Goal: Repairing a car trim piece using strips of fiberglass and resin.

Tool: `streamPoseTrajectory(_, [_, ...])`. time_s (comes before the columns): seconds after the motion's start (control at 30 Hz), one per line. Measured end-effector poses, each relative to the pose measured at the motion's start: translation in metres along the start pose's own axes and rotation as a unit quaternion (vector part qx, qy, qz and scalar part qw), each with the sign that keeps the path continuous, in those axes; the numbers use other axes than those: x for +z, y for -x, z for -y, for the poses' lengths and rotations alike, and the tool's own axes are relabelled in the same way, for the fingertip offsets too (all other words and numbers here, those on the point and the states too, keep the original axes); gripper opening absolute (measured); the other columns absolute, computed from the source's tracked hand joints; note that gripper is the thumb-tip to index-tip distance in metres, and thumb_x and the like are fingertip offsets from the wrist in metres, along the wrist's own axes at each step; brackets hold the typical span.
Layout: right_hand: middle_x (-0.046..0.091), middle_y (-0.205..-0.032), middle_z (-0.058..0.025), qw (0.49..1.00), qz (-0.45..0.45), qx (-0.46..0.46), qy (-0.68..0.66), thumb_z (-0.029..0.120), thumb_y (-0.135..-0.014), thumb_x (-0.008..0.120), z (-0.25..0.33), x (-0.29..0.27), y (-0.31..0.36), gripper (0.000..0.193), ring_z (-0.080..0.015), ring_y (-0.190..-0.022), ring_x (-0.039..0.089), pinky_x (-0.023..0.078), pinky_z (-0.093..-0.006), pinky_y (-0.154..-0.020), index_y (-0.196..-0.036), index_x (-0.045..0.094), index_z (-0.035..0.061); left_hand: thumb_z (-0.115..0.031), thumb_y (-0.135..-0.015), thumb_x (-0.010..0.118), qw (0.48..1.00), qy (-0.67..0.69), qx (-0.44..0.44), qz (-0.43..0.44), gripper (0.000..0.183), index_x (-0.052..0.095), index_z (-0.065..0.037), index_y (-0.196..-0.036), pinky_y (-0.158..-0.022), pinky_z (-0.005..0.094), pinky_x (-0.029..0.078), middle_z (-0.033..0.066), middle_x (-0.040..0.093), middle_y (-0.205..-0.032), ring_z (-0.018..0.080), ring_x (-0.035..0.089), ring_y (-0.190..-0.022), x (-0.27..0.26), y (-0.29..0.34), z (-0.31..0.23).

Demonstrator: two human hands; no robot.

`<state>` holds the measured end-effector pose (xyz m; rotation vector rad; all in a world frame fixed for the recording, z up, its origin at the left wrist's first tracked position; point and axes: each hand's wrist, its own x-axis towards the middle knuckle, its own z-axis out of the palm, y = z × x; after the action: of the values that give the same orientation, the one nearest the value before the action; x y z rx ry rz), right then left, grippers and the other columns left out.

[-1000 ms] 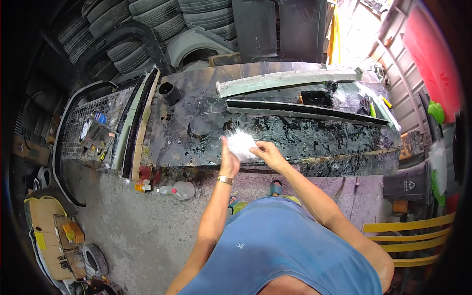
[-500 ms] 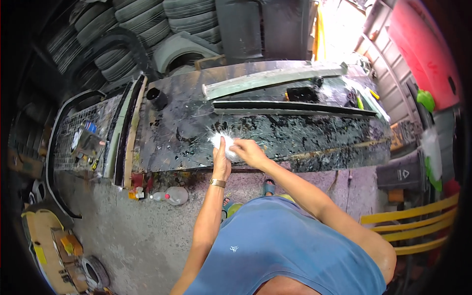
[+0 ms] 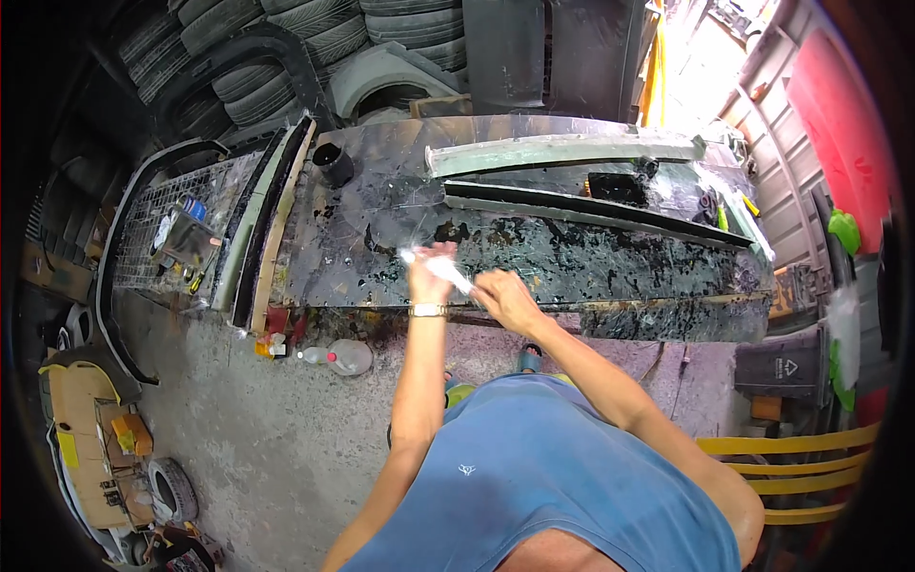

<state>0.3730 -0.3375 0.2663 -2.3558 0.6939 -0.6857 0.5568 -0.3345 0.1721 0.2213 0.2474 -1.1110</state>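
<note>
Over the near edge of a black-stained workbench [image 3: 329, 243], my two hands hold a bunch of white fibres [image 3: 450, 271] stretched between them. My left hand [image 3: 427, 282], with a watch on its wrist, is closed around the bunch, its fingers smeared by motion; a white tip sticks out past them. To its right, my right hand [image 3: 510, 301] pinches the other end with curled fingers. Behind them on the bench lie a long dark channel-shaped strip [image 3: 591, 215] and a pale grey-green long piece [image 3: 562, 153].
A black cup [image 3: 333, 165] stands at the bench's left, beside long strips [image 3: 250, 224] and a wire-mesh rack [image 3: 143, 205] with cans. Near the right end are a black tray [image 3: 615, 189] and tools. Plastic bottles [image 3: 350, 357] stand on the floor; tyres [image 3: 410, 24] are stacked behind.
The white bunch, a spread tuft before, is now drawn out into a narrow strand between my hands. My right hand has moved slightly away to the right, and the view has shifted.
</note>
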Motion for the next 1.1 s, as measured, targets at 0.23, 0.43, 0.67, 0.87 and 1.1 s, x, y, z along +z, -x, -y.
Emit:
streamPoseTrajectory(0.23, [0.06,-0.086,-0.0197,0.987,-0.058,0.1,-0.112,0.022,-0.089,0.058,-0.001,-0.014,-0.024,0.023,-0.0377,-0.084,0.059,0.046,-0.0437,-0.071,-0.084,0.058,-0.0003,-0.042,-0.095,0.053,0.933,-0.358,0.007,0.032,0.036,0.053,-0.007,-0.1,-0.08,0.0382,0.052,0.0063,0.06,-0.087,0.0208,0.062,-0.083,0.054,0.048,0.014])
streamPoseTrajectory(0.43, [0.067,-0.085,-0.0171,0.971,0.028,0.238,0.0,0.042,-0.081,0.065,0.004,0.028,-0.036,0.043,-0.0359,-0.082,0.065,0.051,-0.0439,-0.072,-0.098,0.065,0.0021,-0.032,-0.1,0.046,0.953,-0.291,0.078,-0.01,0.029,0.047,-0.007,-0.086,-0.073,0.0364,0.051,0.003,0.048,-0.07,0.0216,0.059,-0.073,0.028,0.035,0.014])
streamPoseTrajectory(0.67, [0.066,-0.081,-0.0196,0.951,0.032,0.257,-0.171,0.03,-0.081,0.068,-0.02,0.046,-0.016,0.038,-0.0289,-0.074,0.064,0.049,-0.0379,-0.071,-0.102,0.065,-0.0024,-0.035,-0.099,0.046,0.962,-0.271,-0.012,-0.027,0.03,0.05,-0.008,-0.086,-0.076,0.0372,0.05,0.0043,0.051,-0.073,0.0237,0.058,-0.078,0.004,0.029,0.015])
streamPoseTrajectory(0.87, [0.066,-0.086,-0.0214,0.961,0.017,0.22,-0.168,0.023,-0.085,0.063,-0.019,0.052,-0.029,0.028,-0.0359,-0.079,0.064,0.049,-0.0412,-0.073,-0.103,0.066,0.0022,-0.022,-0.098,0.042,0.989,-0.127,-0.065,-0.042,0.022,0.048,-0.01,-0.081,-0.092,0.0421,0.045,0.0017,0.046,-0.067,0.0169,0.051,-0.067,-0.024,-0.005,-0.002])
streamPoseTrajectory(1.1, [0.064,-0.089,-0.0145,0.989,-0.012,0.092,-0.115,0.018,-0.087,0.058,-0.064,0.049,-0.043,0.016,-0.0333,-0.088,0.059,0.045,-0.0437,-0.078,-0.093,0.063,0.0042,-0.011,-0.092,0.04,0.987,-0.033,-0.114,-0.111,0.02,0.047,-0.008,-0.074,-0.085,0.0374,0.047,0.0013,0.042,-0.059,0.0128,0.045,-0.051,-0.014,-0.04,0.007])
